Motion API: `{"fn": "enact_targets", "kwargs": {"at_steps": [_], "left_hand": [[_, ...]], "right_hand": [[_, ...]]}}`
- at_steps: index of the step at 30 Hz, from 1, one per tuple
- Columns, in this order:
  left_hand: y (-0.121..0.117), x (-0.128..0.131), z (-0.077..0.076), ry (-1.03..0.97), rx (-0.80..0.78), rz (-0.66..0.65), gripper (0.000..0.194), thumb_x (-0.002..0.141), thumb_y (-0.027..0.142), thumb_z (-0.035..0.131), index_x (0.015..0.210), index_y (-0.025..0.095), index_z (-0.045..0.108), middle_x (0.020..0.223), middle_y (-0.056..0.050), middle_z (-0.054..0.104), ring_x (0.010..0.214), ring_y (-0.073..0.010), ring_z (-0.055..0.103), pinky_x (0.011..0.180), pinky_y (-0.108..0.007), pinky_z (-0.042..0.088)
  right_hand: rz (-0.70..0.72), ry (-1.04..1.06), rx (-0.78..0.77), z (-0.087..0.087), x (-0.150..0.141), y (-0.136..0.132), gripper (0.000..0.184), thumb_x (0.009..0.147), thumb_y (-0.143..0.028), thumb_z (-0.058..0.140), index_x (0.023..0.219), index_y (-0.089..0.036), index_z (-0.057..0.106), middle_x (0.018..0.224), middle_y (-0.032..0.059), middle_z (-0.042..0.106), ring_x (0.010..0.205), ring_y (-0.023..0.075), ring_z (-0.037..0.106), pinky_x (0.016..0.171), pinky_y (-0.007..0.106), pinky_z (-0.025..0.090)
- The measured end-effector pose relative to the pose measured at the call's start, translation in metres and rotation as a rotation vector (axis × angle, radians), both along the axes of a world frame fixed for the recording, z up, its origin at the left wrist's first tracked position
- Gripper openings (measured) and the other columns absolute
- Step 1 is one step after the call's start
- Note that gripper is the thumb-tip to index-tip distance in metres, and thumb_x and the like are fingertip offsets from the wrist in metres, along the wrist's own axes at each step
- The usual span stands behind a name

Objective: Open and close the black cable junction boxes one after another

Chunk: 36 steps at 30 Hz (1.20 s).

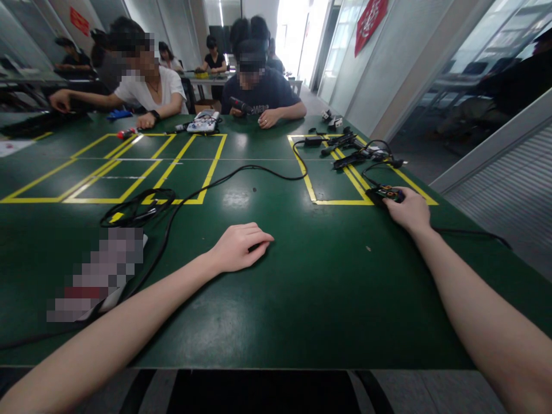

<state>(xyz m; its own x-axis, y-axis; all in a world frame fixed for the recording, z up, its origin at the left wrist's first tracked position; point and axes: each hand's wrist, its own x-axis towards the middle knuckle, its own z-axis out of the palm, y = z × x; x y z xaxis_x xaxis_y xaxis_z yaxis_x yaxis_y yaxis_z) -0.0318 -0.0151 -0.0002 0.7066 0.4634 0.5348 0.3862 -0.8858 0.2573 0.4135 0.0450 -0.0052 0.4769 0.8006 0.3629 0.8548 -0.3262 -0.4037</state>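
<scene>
My right hand point(411, 211) reaches to the right side of the green table point(310, 287). Its fingers are closed on a small dark device with coloured parts point(388, 194), partly covered by the hand; I cannot make out its exact kind. Close beyond it lies a tangle of black cables point(349, 152). My left hand point(239, 247) rests on the tabletop near the middle. Its fingers are curled, thumb and forefinger close together, with nothing visible in them.
A long black cable point(245, 167) crosses the table, with a coil point(138, 208) at left. Beside the coil lies a flat, pixelated object point(97, 276). Yellow tape point(213, 169) marks rectangles. Opposite sit two people, one holding a dark tool point(241, 105); a white device point(203, 122) lies between them.
</scene>
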Motion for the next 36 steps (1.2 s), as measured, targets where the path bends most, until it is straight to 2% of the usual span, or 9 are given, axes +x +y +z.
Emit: {"fn": "enact_targets", "kwargs": {"at_steps": [5,7,11,14,17,22,29,32,36], "left_hand": [[0.000,0.000,0.001,0.012,-0.011,0.000,0.022,0.101,0.019,0.051,0.106,0.017,0.073,0.093,-0.006,0.078,0.082,-0.0164,0.073,0.075,-0.028,0.059],[-0.001,0.001,0.002,0.003,-0.002,-0.003,0.022,0.101,0.019,0.051,0.107,0.017,0.072,0.099,-0.007,0.078,0.088,-0.0175,0.073,0.079,-0.030,0.060],[-0.003,0.001,0.003,-0.019,0.025,0.017,0.026,0.099,0.029,0.060,0.122,0.019,0.068,0.118,-0.011,0.074,0.104,-0.0224,0.071,0.091,-0.038,0.060],[-0.003,0.001,0.002,-0.017,0.010,0.020,0.034,0.095,0.037,0.066,0.123,0.019,0.066,0.115,-0.011,0.072,0.102,-0.0231,0.070,0.088,-0.038,0.060],[-0.003,0.000,0.001,-0.004,0.011,0.031,0.032,0.095,0.038,0.065,0.121,0.019,0.067,0.112,-0.011,0.071,0.099,-0.0230,0.069,0.086,-0.037,0.059],[-0.001,0.002,0.003,0.023,-0.016,0.051,0.040,0.095,0.041,0.065,0.129,0.019,0.063,0.119,-0.013,0.071,0.112,-0.0279,0.066,0.098,-0.046,0.055],[0.001,0.002,0.002,0.036,-0.122,0.054,0.029,0.099,0.032,0.057,0.123,0.018,0.067,0.114,-0.011,0.074,0.112,-0.0255,0.067,0.097,-0.042,0.059],[0.001,0.002,0.002,0.036,-0.136,0.083,0.035,0.095,0.032,0.061,0.127,0.018,0.066,0.120,-0.013,0.073,0.120,-0.0274,0.065,0.100,-0.044,0.058],[0.000,0.001,0.002,0.078,-0.121,0.096,0.051,0.088,0.039,0.069,0.135,0.018,0.062,0.131,-0.015,0.071,0.129,-0.0324,0.060,0.106,-0.051,0.055]], "right_hand": [[0.149,0.049,-0.058,-0.002,-0.054,-0.002,0.042,0.084,-0.030,0.068,0.123,-0.016,0.072,0.110,0.0145,0.077,0.095,0.0294,0.070,0.082,0.037,0.054],[0.409,0.110,-0.053,-0.004,-0.087,-0.011,0.041,0.084,-0.029,0.068,0.122,-0.016,0.072,0.111,0.0138,0.077,0.093,0.0294,0.071,0.083,0.039,0.055],[1.082,0.204,-0.048,-0.006,-0.152,-0.042,0.037,0.086,-0.024,0.067,0.123,-0.023,0.071,0.116,0.0080,0.075,0.101,0.0263,0.071,0.086,0.037,0.056],[1.320,0.212,-0.058,-0.004,-0.178,-0.059,0.034,0.088,-0.023,0.067,0.122,-0.023,0.070,0.112,0.0071,0.074,0.098,0.0239,0.070,0.086,0.036,0.055],[1.352,0.208,-0.054,-0.002,-0.181,-0.062,0.034,0.089,-0.024,0.068,0.124,-0.021,0.068,0.111,0.0079,0.073,0.096,0.0231,0.069,0.083,0.035,0.054],[1.358,0.204,-0.045,-0.001,-0.176,-0.058,0.035,0.092,-0.027,0.069,0.126,-0.021,0.067,0.110,0.0084,0.072,0.092,0.0218,0.068,0.081,0.034,0.055],[1.439,0.227,0.019,0.002,-0.178,-0.063,0.029,0.093,-0.031,0.068,0.120,-0.020,0.068,0.106,0.0090,0.074,0.093,0.0223,0.070,0.083,0.034,0.057],[1.471,0.250,0.045,0.001,-0.179,-0.064,0.026,0.093,-0.032,0.069,0.117,-0.020,0.069,0.110,0.0094,0.073,0.097,0.0225,0.071,0.086,0.035,0.058],[1.410,0.220,0.099,-0.003,-0.179,-0.064,0.032,0.093,-0.032,0.068,0.123,-0.022,0.066,0.119,0.0108,0.070,0.107,0.0245,0.070,0.092,0.038,0.058]]}}
